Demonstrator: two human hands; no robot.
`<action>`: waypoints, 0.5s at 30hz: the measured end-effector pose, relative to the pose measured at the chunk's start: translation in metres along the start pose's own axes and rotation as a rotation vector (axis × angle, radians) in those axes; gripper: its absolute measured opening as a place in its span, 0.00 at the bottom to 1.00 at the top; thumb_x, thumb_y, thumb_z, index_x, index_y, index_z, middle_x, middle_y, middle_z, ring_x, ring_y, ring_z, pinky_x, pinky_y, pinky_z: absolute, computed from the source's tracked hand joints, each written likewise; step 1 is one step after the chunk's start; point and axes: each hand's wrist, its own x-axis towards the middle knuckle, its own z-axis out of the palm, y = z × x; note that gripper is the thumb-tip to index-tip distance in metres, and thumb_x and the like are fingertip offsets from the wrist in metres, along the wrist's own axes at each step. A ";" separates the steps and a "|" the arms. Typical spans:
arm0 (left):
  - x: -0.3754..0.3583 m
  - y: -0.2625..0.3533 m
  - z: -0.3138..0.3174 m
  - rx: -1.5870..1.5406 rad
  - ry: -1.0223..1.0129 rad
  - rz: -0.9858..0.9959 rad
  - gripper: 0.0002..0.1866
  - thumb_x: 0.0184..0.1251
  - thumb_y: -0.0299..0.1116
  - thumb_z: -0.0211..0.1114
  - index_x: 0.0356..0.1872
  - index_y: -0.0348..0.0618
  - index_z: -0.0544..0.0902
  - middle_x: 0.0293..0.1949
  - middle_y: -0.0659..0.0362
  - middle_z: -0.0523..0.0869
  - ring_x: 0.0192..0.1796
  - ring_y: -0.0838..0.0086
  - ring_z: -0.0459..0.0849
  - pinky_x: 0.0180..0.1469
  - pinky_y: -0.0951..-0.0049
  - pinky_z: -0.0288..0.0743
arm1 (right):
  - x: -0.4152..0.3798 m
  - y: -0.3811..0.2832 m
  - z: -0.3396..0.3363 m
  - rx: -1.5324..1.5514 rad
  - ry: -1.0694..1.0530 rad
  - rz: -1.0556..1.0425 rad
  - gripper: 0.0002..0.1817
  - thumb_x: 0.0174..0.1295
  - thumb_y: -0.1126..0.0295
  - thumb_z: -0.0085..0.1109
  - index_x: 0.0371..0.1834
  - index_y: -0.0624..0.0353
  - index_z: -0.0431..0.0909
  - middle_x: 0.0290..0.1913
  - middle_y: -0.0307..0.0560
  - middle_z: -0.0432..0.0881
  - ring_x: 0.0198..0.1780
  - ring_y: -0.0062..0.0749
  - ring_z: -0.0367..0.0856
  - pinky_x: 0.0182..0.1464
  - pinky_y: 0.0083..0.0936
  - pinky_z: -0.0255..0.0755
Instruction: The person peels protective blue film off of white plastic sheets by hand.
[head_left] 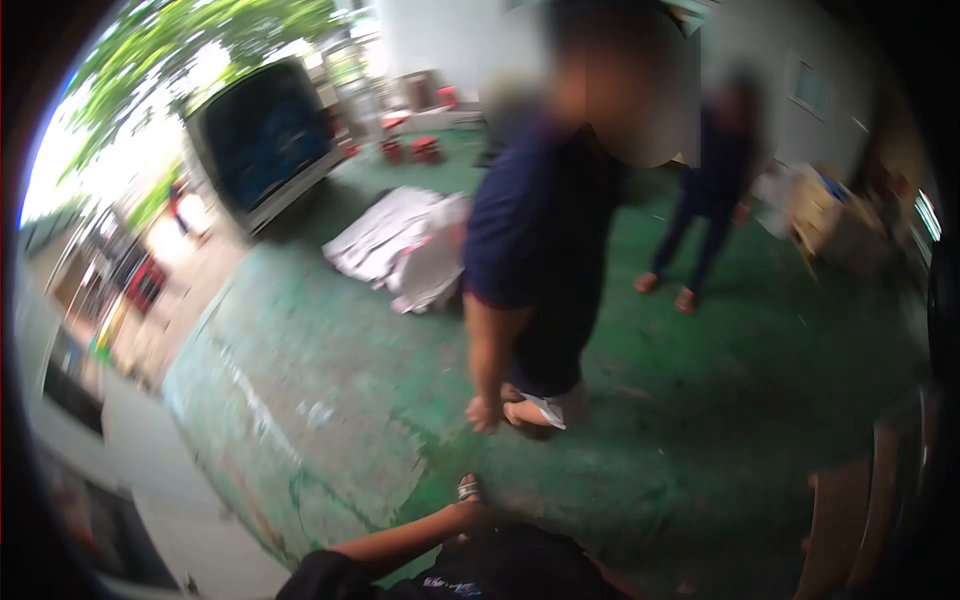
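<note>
At the bottom, my left forearm reaches across the front of my dark shirt [500, 565]. My left hand [478, 517] is near my waist, small and blurred, and its fingers cannot be made out. Just beyond it shows a sandalled foot [468, 488] on the green floor [350, 400]. My right hand is out of view. Close in front stands a person in a dark blue shirt [535, 220], with one arm hanging down and that hand [484, 413] low at their side.
Farther back at the right stands a second person in dark clothes [710, 170]. Pale sheets [400, 240] lie heaped on the floor behind the nearer person. A vehicle with its back open [265, 140], red stools [425, 149] and a pile of boxes [830, 215] are farther off.
</note>
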 end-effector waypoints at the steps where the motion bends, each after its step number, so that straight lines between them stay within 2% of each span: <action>1: 0.013 0.019 -0.028 -0.031 0.127 -0.023 0.26 0.66 0.37 0.59 0.65 0.50 0.69 0.59 0.48 0.76 0.59 0.58 0.78 0.55 0.56 0.75 | -0.014 0.026 0.000 0.116 0.132 0.022 0.30 0.67 0.69 0.51 0.72 0.55 0.54 0.69 0.52 0.60 0.68 0.43 0.61 0.68 0.39 0.59; 2: 0.014 0.051 -0.069 -0.065 0.255 -0.042 0.23 0.66 0.38 0.60 0.62 0.47 0.74 0.55 0.48 0.81 0.60 0.60 0.78 0.57 0.58 0.74 | -0.026 0.058 -0.001 0.247 0.271 0.058 0.30 0.68 0.68 0.51 0.72 0.55 0.55 0.69 0.52 0.61 0.67 0.43 0.63 0.67 0.40 0.59; 4: 0.035 0.116 -0.147 -0.133 0.638 0.067 0.22 0.70 0.45 0.57 0.59 0.44 0.76 0.56 0.50 0.81 0.55 0.56 0.81 0.57 0.57 0.73 | -0.052 0.121 0.009 0.563 0.556 0.131 0.28 0.69 0.67 0.50 0.71 0.55 0.56 0.67 0.52 0.63 0.65 0.44 0.65 0.66 0.40 0.61; 6: 0.075 0.169 -0.205 -0.260 0.938 0.405 0.19 0.71 0.43 0.57 0.56 0.43 0.77 0.53 0.50 0.82 0.55 0.59 0.81 0.57 0.61 0.73 | -0.077 0.181 0.029 0.918 0.835 0.218 0.27 0.69 0.67 0.49 0.71 0.56 0.57 0.66 0.53 0.66 0.63 0.44 0.67 0.65 0.41 0.62; 9: 0.143 0.212 -0.234 -0.687 0.729 0.641 0.16 0.75 0.41 0.53 0.53 0.44 0.78 0.50 0.53 0.83 0.54 0.65 0.81 0.57 0.67 0.72 | -0.107 0.259 0.062 1.369 1.116 0.295 0.26 0.70 0.65 0.48 0.70 0.56 0.58 0.64 0.53 0.69 0.61 0.44 0.71 0.63 0.42 0.65; 10: 0.174 0.199 -0.233 -0.606 0.563 0.641 0.17 0.76 0.42 0.51 0.51 0.41 0.80 0.46 0.52 0.84 0.49 0.66 0.82 0.54 0.66 0.73 | -0.114 0.278 0.077 1.493 1.170 0.307 0.25 0.71 0.65 0.48 0.69 0.56 0.59 0.63 0.53 0.70 0.60 0.44 0.72 0.62 0.42 0.65; 11: 0.201 0.182 -0.226 -0.440 0.428 0.594 0.18 0.76 0.43 0.49 0.50 0.42 0.80 0.46 0.52 0.84 0.48 0.65 0.82 0.54 0.64 0.73 | -0.118 0.291 0.091 1.601 1.213 0.302 0.25 0.71 0.65 0.48 0.69 0.57 0.59 0.62 0.53 0.71 0.59 0.44 0.73 0.61 0.42 0.66; 12: 0.232 0.153 -0.217 -0.260 0.303 0.551 0.19 0.77 0.44 0.47 0.50 0.43 0.81 0.46 0.52 0.84 0.47 0.64 0.82 0.54 0.63 0.73 | -0.118 0.303 0.097 1.681 1.225 0.294 0.24 0.71 0.64 0.47 0.69 0.57 0.60 0.62 0.53 0.72 0.58 0.45 0.74 0.61 0.42 0.67; 13: 0.269 0.102 -0.191 -0.166 0.261 0.605 0.20 0.77 0.45 0.44 0.48 0.45 0.82 0.44 0.50 0.84 0.47 0.62 0.82 0.53 0.60 0.73 | -0.116 0.309 0.095 1.737 1.230 0.279 0.24 0.72 0.64 0.47 0.68 0.57 0.60 0.61 0.53 0.73 0.57 0.45 0.75 0.60 0.43 0.68; 14: 0.289 0.058 -0.166 -0.175 0.115 0.284 0.19 0.74 0.46 0.48 0.49 0.46 0.81 0.46 0.49 0.84 0.48 0.57 0.82 0.52 0.58 0.73 | -0.111 0.308 0.085 1.755 1.235 0.282 0.23 0.72 0.63 0.46 0.68 0.57 0.61 0.60 0.53 0.74 0.56 0.45 0.77 0.59 0.43 0.69; 15: 0.292 0.017 -0.142 0.087 0.149 0.249 0.18 0.71 0.45 0.52 0.52 0.46 0.80 0.48 0.47 0.83 0.49 0.53 0.82 0.52 0.55 0.74 | -0.106 0.297 0.057 1.751 1.251 0.350 0.19 0.72 0.62 0.47 0.62 0.57 0.66 0.55 0.51 0.77 0.53 0.43 0.77 0.56 0.43 0.70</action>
